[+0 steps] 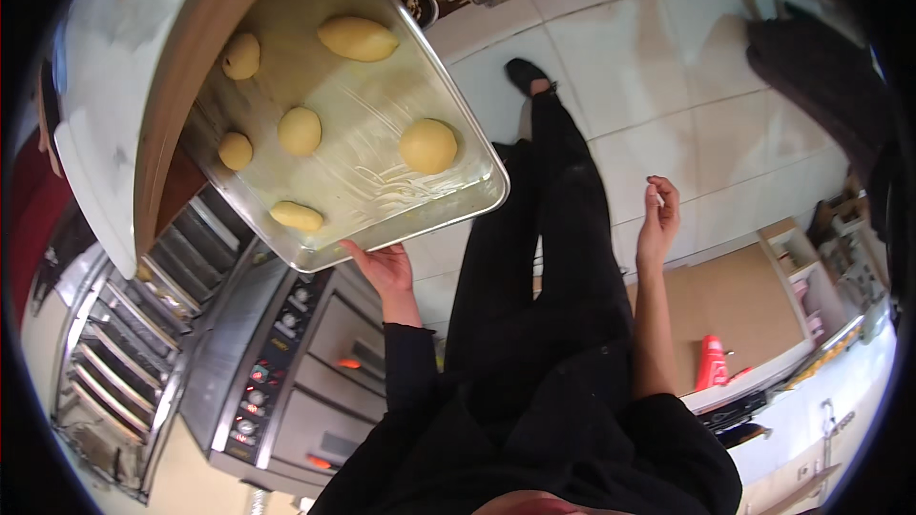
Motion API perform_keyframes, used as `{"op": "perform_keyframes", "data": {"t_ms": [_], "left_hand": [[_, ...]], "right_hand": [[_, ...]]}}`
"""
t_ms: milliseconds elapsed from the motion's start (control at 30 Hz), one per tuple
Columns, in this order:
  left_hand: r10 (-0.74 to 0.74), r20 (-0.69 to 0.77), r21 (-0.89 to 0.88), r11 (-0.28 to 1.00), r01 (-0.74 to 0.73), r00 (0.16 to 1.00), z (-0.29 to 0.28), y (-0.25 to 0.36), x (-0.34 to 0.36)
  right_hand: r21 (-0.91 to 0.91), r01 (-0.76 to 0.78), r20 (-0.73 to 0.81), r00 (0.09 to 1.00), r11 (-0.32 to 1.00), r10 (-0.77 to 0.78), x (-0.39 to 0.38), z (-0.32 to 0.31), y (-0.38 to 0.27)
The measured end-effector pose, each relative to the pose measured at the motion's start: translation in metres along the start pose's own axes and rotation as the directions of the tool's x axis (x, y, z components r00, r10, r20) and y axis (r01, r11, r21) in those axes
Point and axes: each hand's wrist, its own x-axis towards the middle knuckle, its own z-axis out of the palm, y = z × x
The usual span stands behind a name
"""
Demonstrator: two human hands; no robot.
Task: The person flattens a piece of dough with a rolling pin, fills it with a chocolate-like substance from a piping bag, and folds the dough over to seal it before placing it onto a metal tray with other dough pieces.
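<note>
My left hand (385, 270) grips the near rim of a metal baking tray (363, 216), thumb at the edge and fingers partly hidden under it. Several pale yellow dough pieces lie spaced apart on the tray: a round one (427, 146) at the right, another ball (300, 131) in the middle, a long oval (358, 39) farther off and a small oval (296, 216) near the held edge. The tray's far left part is hidden under a wood-edged counter. My right hand (658, 219) hangs away from the tray, holding nothing, its fingers loosely curled and apart from the thumb.
A deck oven (286, 362) with knobs and lit indicators stands at the lower left, beside a metal rack (114, 372). The wood-edged counter (172, 105) juts in at upper left. A red bottle (711, 362) lies near a cabinet at right. Another person's dark-clothed leg (821, 86) is at far right.
</note>
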Motion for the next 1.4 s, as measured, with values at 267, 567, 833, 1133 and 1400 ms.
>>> {"op": "perform_keyframes", "data": {"t_ms": [267,567,833,1133,1400], "left_hand": [[-0.213,0.288,-0.264,0.92,0.291,0.934,-0.041,0.001,0.004],[-0.209,0.412,-0.524,0.742,0.419,0.887,-0.055,0.002,0.027],[-0.006,0.435,-0.346,0.922,0.173,0.901,-0.011,-0.004,0.072],[0.206,0.245,-0.094,0.978,-0.188,0.947,0.031,-0.014,0.088],[-0.302,0.127,0.013,0.953,0.303,0.945,0.058,0.054,0.014]], "right_hand": [[0.2,-0.171,-0.092,0.977,0.965,0.192,-0.021,-0.019,0.054],[0.199,-0.168,-0.151,0.968,0.965,0.2,-0.013,-0.036,0.051],[0.199,-0.03,-0.054,0.998,0.98,0.041,0.006,-0.02,-0.003],[0.445,-0.085,0.207,0.978,0.892,-0.01,0.007,-0.027,-0.115],[0.598,-0.517,0.707,0.701,0.613,-0.098,0.078,-0.027,-0.254]]}}
